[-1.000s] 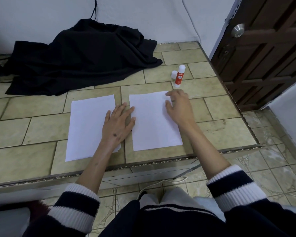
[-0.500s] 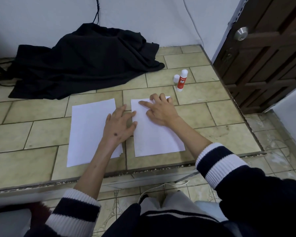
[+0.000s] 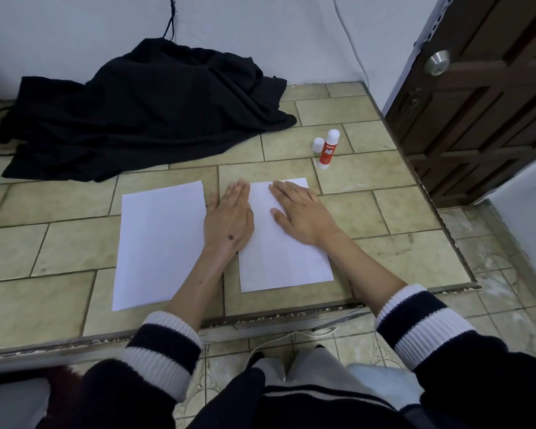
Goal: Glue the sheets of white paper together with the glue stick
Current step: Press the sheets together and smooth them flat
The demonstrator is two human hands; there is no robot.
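Both hands, left (image 3: 229, 222) and right (image 3: 304, 216), press flat on the centre-frame white paper sheet (image 3: 287, 261), smoothing; next likely needs the upper-right red-and-white glue stick (image 3: 328, 150).

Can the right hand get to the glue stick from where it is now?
Probably yes. The right hand lies flat on the right sheet, holding nothing, and the glue stick stands upright just beyond the sheet's far right corner. Only bare tile lies between them; its cap stands beside it.

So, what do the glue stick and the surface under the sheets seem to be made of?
Glue stick: probably smooth plastic, with a red body and an even white top; its loose white cap looks the same. Surface: apparently glazed ceramic or stone tile, beige and mottled, with dark grout lines and a faint sheen.
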